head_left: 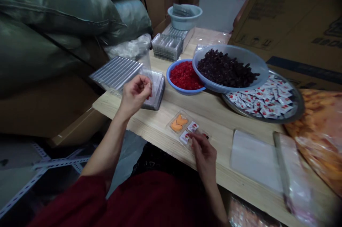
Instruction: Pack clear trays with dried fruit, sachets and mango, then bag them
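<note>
Clear plastic tray (186,126) sits near the front edge of our wooden surface (221,122), orange pieces (177,123) at one end, white packets (192,126) mid-tray. Our right hand (205,152) is over the other end (can't tell if its fingertips are pinching anything). Our left hand (136,91) has fingers curled together beside some stacked trays (161,93).

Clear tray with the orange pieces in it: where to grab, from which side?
Probably pinch the rim of the clear tray at the end with the orange pieces, left hand coming from the left: the tray lies flat and shallow, no hand covers that end, while the right hand covers part of the other.
</note>
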`<state>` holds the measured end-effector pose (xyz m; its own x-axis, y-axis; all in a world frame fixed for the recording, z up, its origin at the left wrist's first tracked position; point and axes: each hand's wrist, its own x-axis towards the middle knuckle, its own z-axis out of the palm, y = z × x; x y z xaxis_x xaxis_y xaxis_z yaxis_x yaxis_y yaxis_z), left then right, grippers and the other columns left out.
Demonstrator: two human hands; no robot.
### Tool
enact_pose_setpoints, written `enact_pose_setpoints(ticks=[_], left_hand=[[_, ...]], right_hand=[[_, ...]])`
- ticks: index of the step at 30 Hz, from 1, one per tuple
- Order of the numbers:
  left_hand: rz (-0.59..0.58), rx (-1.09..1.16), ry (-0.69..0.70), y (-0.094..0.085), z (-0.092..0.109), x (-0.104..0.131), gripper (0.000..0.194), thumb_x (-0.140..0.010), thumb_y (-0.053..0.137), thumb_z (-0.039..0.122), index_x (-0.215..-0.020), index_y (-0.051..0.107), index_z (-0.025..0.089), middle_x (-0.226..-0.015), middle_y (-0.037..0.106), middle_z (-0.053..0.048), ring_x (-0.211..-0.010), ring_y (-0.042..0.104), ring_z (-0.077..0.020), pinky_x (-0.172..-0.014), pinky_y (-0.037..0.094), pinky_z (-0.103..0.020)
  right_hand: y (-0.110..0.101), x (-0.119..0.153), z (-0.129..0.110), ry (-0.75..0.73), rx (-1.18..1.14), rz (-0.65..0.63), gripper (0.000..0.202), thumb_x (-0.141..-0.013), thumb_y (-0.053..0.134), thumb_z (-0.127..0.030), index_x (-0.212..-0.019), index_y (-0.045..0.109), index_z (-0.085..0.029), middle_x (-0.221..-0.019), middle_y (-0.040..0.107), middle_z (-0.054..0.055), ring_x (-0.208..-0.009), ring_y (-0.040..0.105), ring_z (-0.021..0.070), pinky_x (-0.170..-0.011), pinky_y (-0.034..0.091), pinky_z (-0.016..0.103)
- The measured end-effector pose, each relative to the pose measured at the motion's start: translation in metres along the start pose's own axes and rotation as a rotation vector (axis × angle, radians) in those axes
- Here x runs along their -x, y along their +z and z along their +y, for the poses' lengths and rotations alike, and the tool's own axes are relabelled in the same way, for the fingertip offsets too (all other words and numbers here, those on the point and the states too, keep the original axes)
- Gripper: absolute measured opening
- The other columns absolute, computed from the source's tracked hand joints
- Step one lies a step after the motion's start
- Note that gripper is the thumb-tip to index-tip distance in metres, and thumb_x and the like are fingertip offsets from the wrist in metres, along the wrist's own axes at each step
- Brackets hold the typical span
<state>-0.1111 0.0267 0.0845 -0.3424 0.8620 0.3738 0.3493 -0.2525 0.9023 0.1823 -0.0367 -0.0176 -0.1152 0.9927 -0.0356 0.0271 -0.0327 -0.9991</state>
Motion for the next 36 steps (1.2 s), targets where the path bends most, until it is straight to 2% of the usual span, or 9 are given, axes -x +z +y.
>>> enact_pose_setpoints(ticks=[6, 9, 12, 15, 19, 25, 28, 32, 36], left_hand=[[-0.352, 0.492, -0.144, 0.059, 0.033, 0.097, 0.019, -0.093, 0.069, 0.034, -0.09, 0.059, 0.019, -0.072, 0.062, 0.001, -0.054, 0.059, -0.0096, -0.049, 0.046, -0.021], [-0.436, 0.579, -0.299, 0.075, 0.023, 0.121, 0.021, -0.093, 0.069, 0.036, -0.088, 0.06, 0.018, -0.075, 0.065, -0.001, -0.058, 0.06, -0.0103, -0.056, 0.049, -0.023], [-0.309, 0.602, -0.469, 0.073, 0.002, 0.114, 0.037, -0.095, 0.06, 0.055, -0.102, 0.064, 0.019, -0.086, 0.07, -0.006, -0.073, 0.066, -0.0161, -0.072, 0.054, -0.031], [-0.221, 0.53, -0.541, 0.068, -0.022, 0.099, 0.054, -0.093, 0.054, 0.065, -0.126, 0.057, 0.022, -0.102, 0.073, -0.008, -0.084, 0.067, -0.019, -0.08, 0.054, -0.035], [-0.264, 0.243, -0.45, 0.077, -0.059, 0.095, 0.058, -0.081, 0.076, 0.044, -0.13, 0.057, 0.019, -0.092, 0.067, -0.002, -0.079, 0.062, -0.0149, -0.077, 0.049, -0.027], [-0.246, -0.186, -0.224, 0.099, -0.103, 0.091, 0.038, -0.089, 0.063, 0.034, -0.123, 0.066, 0.018, -0.098, 0.063, -0.005, -0.085, 0.059, -0.0174, -0.081, 0.049, -0.03], [-0.275, -0.309, -0.129, 0.103, -0.106, 0.08, 0.033, -0.092, 0.058, 0.031, -0.12, 0.067, 0.017, -0.107, 0.065, -0.009, -0.097, 0.061, -0.0206, -0.091, 0.049, -0.034], [-0.382, -0.415, -0.113, 0.104, -0.099, 0.067, 0.026, -0.095, 0.052, 0.03, -0.108, 0.069, 0.015, -0.108, 0.069, -0.012, -0.103, 0.063, -0.024, -0.095, 0.047, -0.036], [-0.475, -0.519, -0.195, 0.097, -0.09, 0.063, 0.024, -0.095, 0.054, 0.037, -0.091, 0.068, 0.018, -0.09, 0.069, -0.008, -0.089, 0.063, -0.0231, -0.084, 0.047, -0.035]], right_hand=[[0.032, -0.002, -0.02, 0.388, -0.69, -0.199, 0.05, -0.091, 0.07, -0.05, -0.138, 0.058, -0.037, -0.127, 0.069, 0.003, -0.104, 0.069, 0.0193, -0.09, 0.058, 0.04], [0.022, -0.005, -0.015, 0.413, -0.749, -0.069, 0.054, -0.084, 0.08, -0.042, -0.134, 0.06, -0.034, -0.104, 0.071, -0.001, -0.082, 0.066, 0.0124, -0.077, 0.057, 0.028], [-0.002, -0.004, -0.005, 0.25, -0.496, 0.144, 0.063, -0.082, 0.08, -0.039, -0.14, 0.056, -0.033, -0.089, 0.066, -0.004, -0.072, 0.062, 0.0105, -0.073, 0.055, 0.026], [-0.022, 0.002, 0.004, 0.029, -0.141, 0.236, 0.061, -0.088, 0.07, -0.042, -0.145, 0.052, -0.027, -0.086, 0.063, -0.002, -0.08, 0.064, 0.0143, -0.081, 0.056, 0.032], [-0.027, 0.01, 0.02, -0.063, 0.142, 0.281, 0.053, -0.095, 0.06, -0.042, -0.144, 0.055, -0.021, -0.092, 0.066, 0.002, -0.085, 0.064, 0.0164, -0.083, 0.057, 0.035], [-0.036, -0.009, 0.055, -0.106, 0.354, 0.368, 0.045, -0.095, 0.059, -0.04, -0.134, 0.063, -0.018, -0.102, 0.066, 0.007, -0.089, 0.06, 0.0193, -0.089, 0.053, 0.042], [-0.044, -0.023, 0.062, -0.134, 0.455, 0.327, 0.044, -0.096, 0.056, -0.037, -0.136, 0.063, -0.018, -0.1, 0.062, 0.007, -0.091, 0.059, 0.0205, -0.091, 0.052, 0.045], [-0.046, -0.036, 0.061, -0.19, 0.518, 0.278, 0.043, -0.097, 0.051, -0.031, -0.135, 0.063, -0.016, -0.123, 0.06, 0.015, -0.115, 0.059, 0.025, -0.105, 0.048, 0.048], [-0.045, -0.042, 0.06, -0.197, 0.565, 0.252, 0.04, -0.096, 0.049, -0.026, -0.131, 0.065, -0.016, -0.129, 0.063, 0.017, -0.122, 0.057, 0.0266, -0.112, 0.043, 0.051]])
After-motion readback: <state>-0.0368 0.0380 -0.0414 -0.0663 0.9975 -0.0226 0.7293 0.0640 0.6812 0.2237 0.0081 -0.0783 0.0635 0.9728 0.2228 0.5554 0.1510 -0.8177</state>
